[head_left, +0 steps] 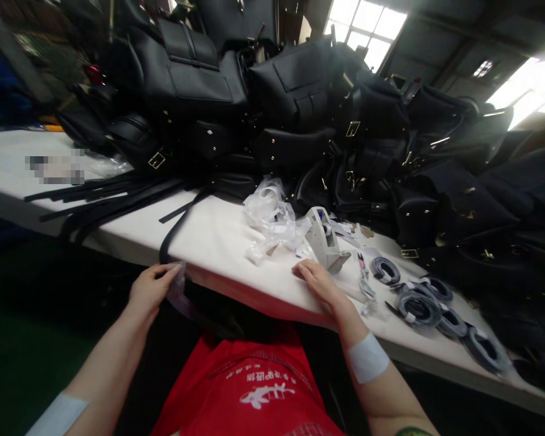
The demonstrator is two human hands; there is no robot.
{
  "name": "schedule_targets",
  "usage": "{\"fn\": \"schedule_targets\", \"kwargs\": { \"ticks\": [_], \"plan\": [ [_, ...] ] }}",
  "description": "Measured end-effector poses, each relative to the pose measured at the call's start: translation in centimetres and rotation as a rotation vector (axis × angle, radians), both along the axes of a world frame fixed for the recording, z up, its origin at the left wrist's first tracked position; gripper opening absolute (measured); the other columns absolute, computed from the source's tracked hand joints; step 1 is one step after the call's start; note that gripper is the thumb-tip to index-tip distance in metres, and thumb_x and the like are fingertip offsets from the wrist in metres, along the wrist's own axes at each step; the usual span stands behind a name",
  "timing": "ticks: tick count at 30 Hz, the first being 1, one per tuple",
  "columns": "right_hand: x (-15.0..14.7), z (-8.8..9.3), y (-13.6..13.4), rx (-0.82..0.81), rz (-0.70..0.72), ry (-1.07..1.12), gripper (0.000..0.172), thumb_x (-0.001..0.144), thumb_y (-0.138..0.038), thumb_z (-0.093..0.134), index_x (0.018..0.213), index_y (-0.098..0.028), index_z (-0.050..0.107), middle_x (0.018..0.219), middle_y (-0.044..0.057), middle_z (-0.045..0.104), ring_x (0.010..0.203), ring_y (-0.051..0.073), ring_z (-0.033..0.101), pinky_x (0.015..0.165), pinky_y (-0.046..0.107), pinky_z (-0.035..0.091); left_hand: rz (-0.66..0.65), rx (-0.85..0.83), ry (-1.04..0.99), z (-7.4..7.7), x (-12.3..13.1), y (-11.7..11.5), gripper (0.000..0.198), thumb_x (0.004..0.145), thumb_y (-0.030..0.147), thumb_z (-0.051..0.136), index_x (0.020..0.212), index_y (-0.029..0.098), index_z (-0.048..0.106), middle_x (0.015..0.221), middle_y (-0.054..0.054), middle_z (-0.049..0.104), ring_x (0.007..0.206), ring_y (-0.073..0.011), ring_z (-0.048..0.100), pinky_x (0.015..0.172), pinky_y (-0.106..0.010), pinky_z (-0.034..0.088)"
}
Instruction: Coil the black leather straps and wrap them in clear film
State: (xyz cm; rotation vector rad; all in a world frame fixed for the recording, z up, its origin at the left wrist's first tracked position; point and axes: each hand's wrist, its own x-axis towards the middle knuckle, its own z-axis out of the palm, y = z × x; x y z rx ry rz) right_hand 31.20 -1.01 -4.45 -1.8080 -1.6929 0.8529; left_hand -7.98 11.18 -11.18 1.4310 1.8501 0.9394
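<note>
Between the thumb and fingers of my left hand (151, 286), a thin, clear plastic strip (180, 295) is pinched; it hangs down past the front edge of the table. Just behind that hand, a black strap (169, 237) drops over the table edge. My right hand (317, 280) rests at the table's front edge, its fingers stretched to the left with nothing visible in them. Right behind it stands a white tape dispenser (320, 239). Crumpled clear plastic (272, 212) lies to the left of the dispenser.
Black bags (200, 79) with gold buckles are piled along the back of the white table (209, 236). Several black straps (113, 194) lie on the left. Wrapped black coils (420, 307) and small pink-handled snips (361, 261) sit to the right.
</note>
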Motion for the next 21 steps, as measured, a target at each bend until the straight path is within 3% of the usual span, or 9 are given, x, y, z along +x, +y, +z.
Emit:
{"fn": "schedule_targets", "kwargs": {
  "ticks": [3, 5, 8, 11, 14, 17, 19, 21],
  "plan": [
    [0.7, 1.8, -1.3, -0.170, 0.118, -0.009, 0.052, 0.086, -0.043, 0.060, 0.041, -0.017, 0.059, 0.039, 0.004, 0.055, 0.041, 0.016, 0.054, 0.054, 0.029, 0.046, -0.045, -0.122, -0.220, 1.4, 0.2, -1.4, 0.038, 0.062, 0.045, 0.073, 0.083, 0.013, 0.073, 0.082, -0.009, 0.075, 0.083, -0.0266, 0.067, 0.071, -0.032, 0.053],
    [1.1, 3.3, -2.5, -0.390, 0.216, 0.003, 0.051, 0.087, -0.046, 0.057, 0.047, -0.016, 0.064, 0.041, 0.005, 0.058, 0.035, 0.015, 0.051, 0.044, 0.027, 0.040, -0.163, -0.139, -0.356, 2.6, 0.7, -2.8, 0.039, 0.063, 0.047, 0.074, 0.082, 0.013, 0.073, 0.079, -0.008, 0.074, 0.078, -0.0230, 0.066, 0.071, -0.030, 0.051],
    [0.3, 4.5, -3.3, -0.363, 0.243, 0.044, 0.046, 0.092, -0.050, 0.049, 0.073, -0.017, 0.074, 0.069, 0.007, 0.072, 0.053, 0.017, 0.060, 0.052, 0.026, 0.043, -0.337, -0.130, -0.414, 4.2, 2.3, -4.6, 0.039, 0.068, 0.052, 0.072, 0.075, 0.013, 0.072, 0.070, -0.004, 0.068, 0.067, -0.0178, 0.061, 0.064, -0.027, 0.048],
    [-2.9, 3.8, -2.7, -0.266, 0.270, 0.169, 0.050, 0.092, -0.055, 0.047, 0.071, -0.018, 0.072, 0.067, 0.005, 0.068, 0.060, 0.018, 0.058, 0.058, 0.027, 0.043, -0.556, -0.127, -0.467, 5.5, 4.4, -6.6, 0.038, 0.071, 0.051, 0.072, 0.065, 0.013, 0.070, 0.067, -0.003, 0.062, 0.061, -0.0140, 0.056, 0.058, -0.024, 0.043],
    [-7.3, 2.4, -2.0, -0.238, 0.235, 0.360, 0.058, 0.093, -0.062, 0.039, 0.081, -0.017, 0.074, 0.072, 0.006, 0.068, 0.066, 0.020, 0.060, 0.065, 0.031, 0.047, -0.964, -0.128, -0.483, 6.4, 7.0, -9.7, 0.031, 0.072, 0.046, 0.073, 0.064, 0.016, 0.073, 0.067, -0.004, 0.060, 0.061, -0.0139, 0.054, 0.056, -0.025, 0.041],
    [-10.6, 2.0, -2.3, -0.243, 0.317, 0.554, 0.051, 0.091, -0.060, 0.044, 0.098, -0.021, 0.076, 0.102, 0.008, 0.072, 0.099, 0.027, 0.063, 0.093, 0.038, 0.045, -1.392, -0.082, -0.520, 6.9, 9.4, -12.8, 0.028, 0.071, 0.044, 0.072, 0.058, 0.019, 0.071, 0.053, 0.001, 0.046, 0.049, -0.0114, 0.040, 0.046, -0.027, 0.033],
    [-11.4, 2.5, -2.9, -0.298, 0.379, 0.736, 0.045, 0.089, -0.058, 0.050, 0.109, -0.025, 0.074, 0.116, 0.008, 0.069, 0.112, 0.029, 0.060, 0.101, 0.041, 0.042, -1.466, -0.041, -0.544, 7.5, 10.2, -13.8, 0.028, 0.073, 0.042, 0.069, 0.056, 0.020, 0.070, 0.051, 0.001, 0.044, 0.048, -0.0114, 0.038, 0.046, -0.027, 0.033],
    [-11.2, 3.1, -3.4, -0.266, 0.419, 0.924, 0.047, 0.083, -0.061, 0.057, 0.110, -0.026, 0.073, 0.118, 0.010, 0.067, 0.113, 0.031, 0.060, 0.099, 0.042, 0.044, -1.394, -0.042, -0.520, 8.7, 10.1, -13.8, 0.023, 0.077, 0.040, 0.067, 0.066, 0.020, 0.075, 0.057, -0.001, 0.054, 0.055, -0.0135, 0.048, 0.054, -0.027, 0.041]
  ]
}}
